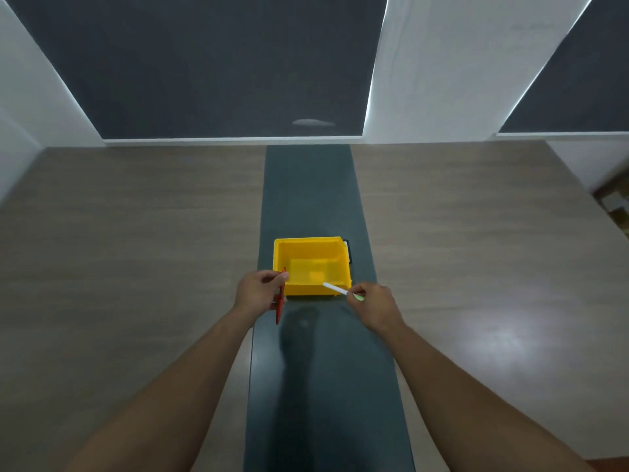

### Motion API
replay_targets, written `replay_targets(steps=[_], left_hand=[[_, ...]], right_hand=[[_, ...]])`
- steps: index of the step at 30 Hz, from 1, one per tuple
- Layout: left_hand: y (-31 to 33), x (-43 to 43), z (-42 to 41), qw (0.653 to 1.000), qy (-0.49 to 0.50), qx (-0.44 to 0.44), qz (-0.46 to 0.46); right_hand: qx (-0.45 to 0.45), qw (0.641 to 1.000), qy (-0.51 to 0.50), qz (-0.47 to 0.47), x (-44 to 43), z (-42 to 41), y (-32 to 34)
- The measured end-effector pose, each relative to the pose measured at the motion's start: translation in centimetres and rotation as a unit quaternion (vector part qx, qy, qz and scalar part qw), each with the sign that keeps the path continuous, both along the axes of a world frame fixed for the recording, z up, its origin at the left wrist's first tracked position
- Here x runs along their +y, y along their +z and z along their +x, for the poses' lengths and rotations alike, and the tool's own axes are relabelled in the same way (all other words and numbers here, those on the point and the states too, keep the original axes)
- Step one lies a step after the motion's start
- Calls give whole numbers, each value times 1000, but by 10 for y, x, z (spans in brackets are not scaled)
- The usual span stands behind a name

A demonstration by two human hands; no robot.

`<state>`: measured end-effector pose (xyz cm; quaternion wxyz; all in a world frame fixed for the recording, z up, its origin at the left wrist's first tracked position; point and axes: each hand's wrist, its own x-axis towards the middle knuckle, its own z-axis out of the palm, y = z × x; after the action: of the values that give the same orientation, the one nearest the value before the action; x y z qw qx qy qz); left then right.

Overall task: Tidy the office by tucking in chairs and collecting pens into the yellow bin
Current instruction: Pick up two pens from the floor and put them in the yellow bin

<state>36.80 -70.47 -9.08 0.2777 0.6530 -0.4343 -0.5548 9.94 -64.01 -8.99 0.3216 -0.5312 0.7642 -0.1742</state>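
Between the hands sits a yellow bin [311, 266] on the wood-grain tabletop [136, 250]; left hand [255, 289] pinches a red pen [280, 298]; right hand [372, 299] pinches a white pen [335, 288].

Black object [348, 253] (behind bin [311, 248]) mostly hidden.

yellow bin [311, 248] open-topped, white pen [335, 288] crossing near rim

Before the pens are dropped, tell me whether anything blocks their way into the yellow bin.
Nothing visible does. The yellow bin is open-topped and looks empty; the left hand holds the red pen and the right hand the white pen at its near rim.
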Motion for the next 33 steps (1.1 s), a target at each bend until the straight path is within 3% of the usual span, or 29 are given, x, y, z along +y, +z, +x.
replay_targets(steps=[7,14,20,25,33], left_hand=[[-34,-71,-18,985,-131,-88,-66],[-54,-108,-57,938,-280,-170,-114],[-65,-123,-62,920,-320,-199,-106],[-74,-126,-56,911,-339,-226,-61],[-50,-104,-59,910,-345,-203,-113]], right_hand=[[6,1000,-9,6,-48,26,-27],[9,1000,-20,22,-73,34,-42],[-29,999,-12,34,-92,41,-58],[-9,998,-10,54,-93,43,-58],[-24,998,-36,39,-66,33,-52]])
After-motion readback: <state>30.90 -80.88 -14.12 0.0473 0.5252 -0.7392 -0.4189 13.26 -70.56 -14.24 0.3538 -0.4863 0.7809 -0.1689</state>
